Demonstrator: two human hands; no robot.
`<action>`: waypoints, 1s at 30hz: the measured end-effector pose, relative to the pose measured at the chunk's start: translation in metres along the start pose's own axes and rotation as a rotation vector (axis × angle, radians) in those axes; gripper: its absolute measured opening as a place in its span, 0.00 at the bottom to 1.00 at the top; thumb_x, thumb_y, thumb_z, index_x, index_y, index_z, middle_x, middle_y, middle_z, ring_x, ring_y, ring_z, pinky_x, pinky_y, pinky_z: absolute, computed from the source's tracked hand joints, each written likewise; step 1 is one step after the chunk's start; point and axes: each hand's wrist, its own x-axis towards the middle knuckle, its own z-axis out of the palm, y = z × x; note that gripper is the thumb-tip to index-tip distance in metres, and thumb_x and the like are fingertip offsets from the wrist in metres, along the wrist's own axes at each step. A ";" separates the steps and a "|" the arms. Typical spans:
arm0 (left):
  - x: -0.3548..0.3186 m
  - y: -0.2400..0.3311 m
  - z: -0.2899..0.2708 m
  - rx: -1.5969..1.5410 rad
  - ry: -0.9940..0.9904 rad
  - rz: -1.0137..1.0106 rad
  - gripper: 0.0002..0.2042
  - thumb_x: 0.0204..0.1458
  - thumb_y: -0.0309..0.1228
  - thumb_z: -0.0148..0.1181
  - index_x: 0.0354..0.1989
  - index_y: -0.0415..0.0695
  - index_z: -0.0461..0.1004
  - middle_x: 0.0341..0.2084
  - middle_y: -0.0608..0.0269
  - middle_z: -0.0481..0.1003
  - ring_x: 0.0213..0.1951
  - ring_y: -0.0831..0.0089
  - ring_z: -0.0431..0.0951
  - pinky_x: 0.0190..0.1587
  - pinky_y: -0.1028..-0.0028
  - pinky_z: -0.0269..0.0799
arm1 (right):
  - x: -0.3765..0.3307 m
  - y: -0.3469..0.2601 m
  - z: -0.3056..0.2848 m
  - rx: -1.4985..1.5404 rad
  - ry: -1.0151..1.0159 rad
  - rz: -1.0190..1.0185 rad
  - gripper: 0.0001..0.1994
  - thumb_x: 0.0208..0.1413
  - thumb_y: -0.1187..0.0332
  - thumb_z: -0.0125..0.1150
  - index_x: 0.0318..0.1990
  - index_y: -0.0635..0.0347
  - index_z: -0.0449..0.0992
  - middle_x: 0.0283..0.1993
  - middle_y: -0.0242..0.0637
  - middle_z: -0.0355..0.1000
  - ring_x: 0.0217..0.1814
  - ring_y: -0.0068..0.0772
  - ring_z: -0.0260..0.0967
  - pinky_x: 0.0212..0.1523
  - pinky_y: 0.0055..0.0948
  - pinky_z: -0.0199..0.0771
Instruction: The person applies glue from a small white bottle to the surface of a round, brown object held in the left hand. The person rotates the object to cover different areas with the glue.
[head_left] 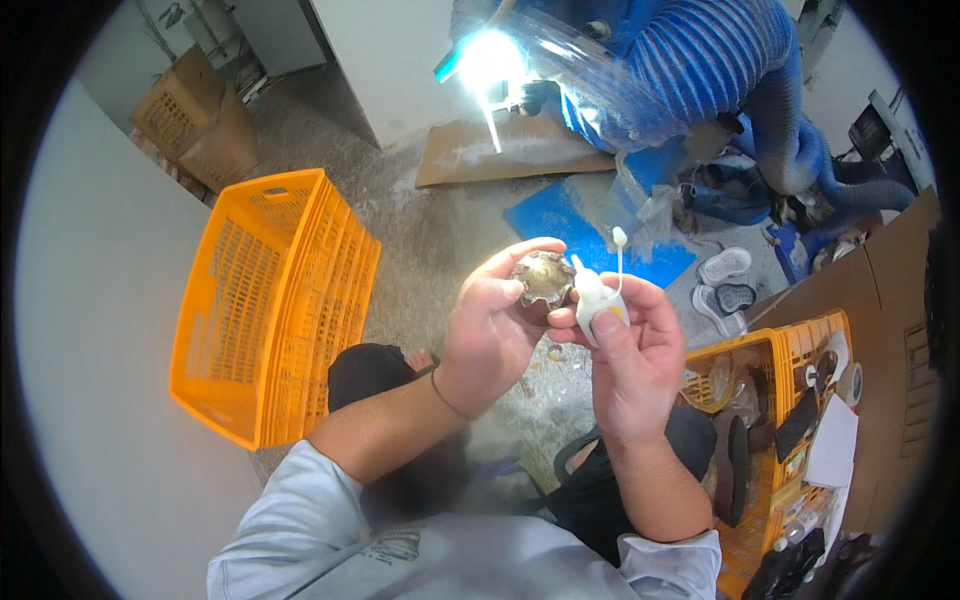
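Observation:
In front of me, my left hand grips a small round metallic-looking piece with a jagged, scalloped rim and a brownish hollow middle. My right hand is closed around a small white squeeze bottle with a bit of yellow on its side. The bottle's narrow nozzle points up and left, close to the piece's right edge; whether they touch I cannot tell. Its white cap stands off the nozzle on a thin strap.
Stacked orange crates stand to the left, and another orange crate with mixed items is at the right. A bright lamp and a blue ribbed hose are ahead. White-and-grey shoes lie beside a blue sheet.

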 end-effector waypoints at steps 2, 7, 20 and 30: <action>-0.002 0.000 -0.005 0.034 -0.010 0.005 0.27 0.49 0.31 0.49 0.60 0.32 0.67 0.46 0.49 0.75 0.49 0.62 0.78 0.58 0.63 0.73 | -0.003 -0.005 -0.003 -0.069 -0.008 0.010 0.15 0.65 0.75 0.59 0.56 0.68 0.70 0.48 0.48 0.77 0.42 0.40 0.81 0.44 0.37 0.86; -0.009 -0.005 -0.027 0.135 -0.104 0.052 0.29 0.40 0.23 0.49 0.57 0.32 0.70 0.46 0.53 0.74 0.48 0.64 0.78 0.57 0.66 0.74 | -0.015 -0.026 -0.019 -0.364 -0.171 -0.043 0.15 0.61 0.76 0.62 0.54 0.68 0.73 0.48 0.48 0.76 0.40 0.40 0.81 0.41 0.35 0.86; -0.025 -0.010 -0.060 0.524 -0.325 0.206 0.27 0.44 0.29 0.55 0.56 0.31 0.71 0.51 0.51 0.69 0.56 0.64 0.71 0.63 0.64 0.64 | -0.023 -0.039 -0.019 -1.098 -0.427 -0.434 0.16 0.48 0.80 0.73 0.47 0.64 0.81 0.42 0.46 0.80 0.39 0.43 0.81 0.37 0.31 0.80; -0.024 -0.011 -0.061 0.539 -0.328 0.220 0.27 0.45 0.30 0.56 0.57 0.32 0.71 0.51 0.50 0.70 0.55 0.64 0.71 0.62 0.65 0.65 | -0.021 -0.043 -0.014 -1.133 -0.486 -0.401 0.16 0.47 0.82 0.72 0.46 0.70 0.79 0.40 0.54 0.80 0.41 0.47 0.81 0.42 0.34 0.82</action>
